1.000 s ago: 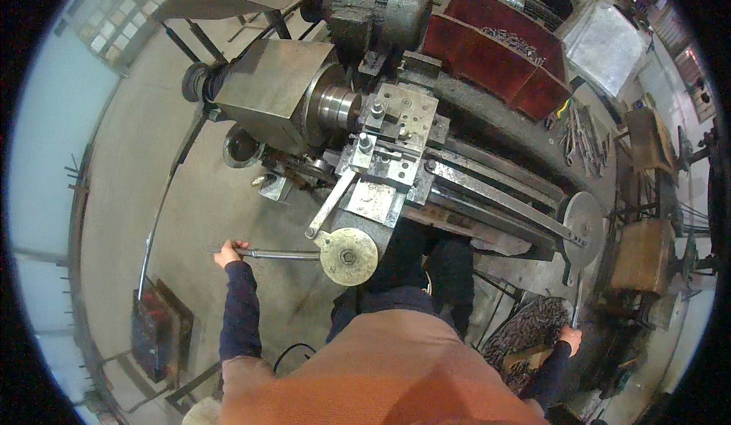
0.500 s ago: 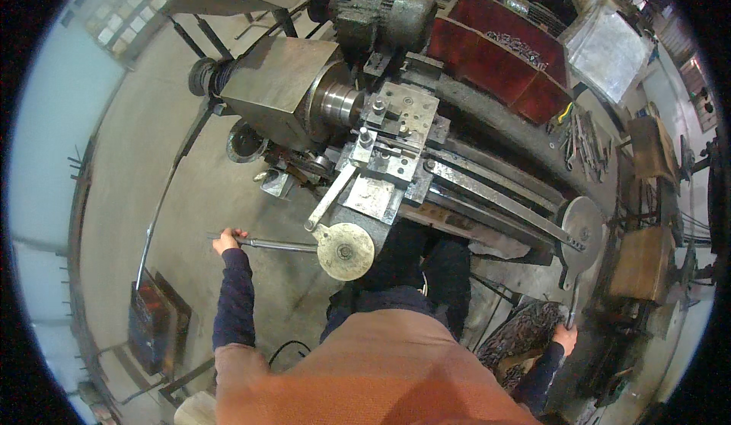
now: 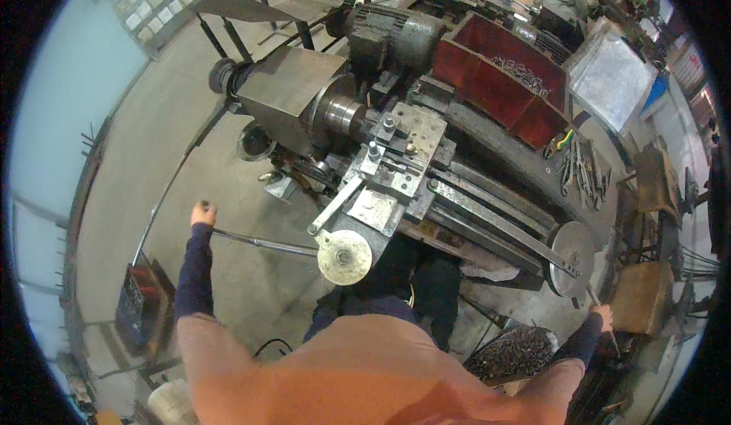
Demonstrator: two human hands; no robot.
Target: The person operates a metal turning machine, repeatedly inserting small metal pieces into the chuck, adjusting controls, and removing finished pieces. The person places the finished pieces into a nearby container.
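A small metal lathe [image 3: 400,158] stands in front of me. My left hand [image 3: 203,213] is closed beside the free end of a long steel handle [image 3: 263,241]; a dark spot shows at the fingers, too small to name. That handle runs to a round pale disc [image 3: 344,257] at the lathe's front. Far to the right, my right hand [image 3: 603,318] grips a lever [image 3: 592,294] joined to a grey wheel [image 3: 571,259]. A bright spindle [image 3: 346,116] faces the tool slide [image 3: 411,139].
A red bin [image 3: 495,82] holding small metal parts stands behind the lathe, near a motor [image 3: 392,36]. Wrenches [image 3: 582,166] lie at the right. Dark metal pieces fill a container [image 3: 514,353] by my right arm. A dark box [image 3: 145,307] stands on the left floor.
My left hand has come off the steel handle and moved left and up. My right hand has swung right and slightly up with the lever, turning it. The view has shifted slightly.
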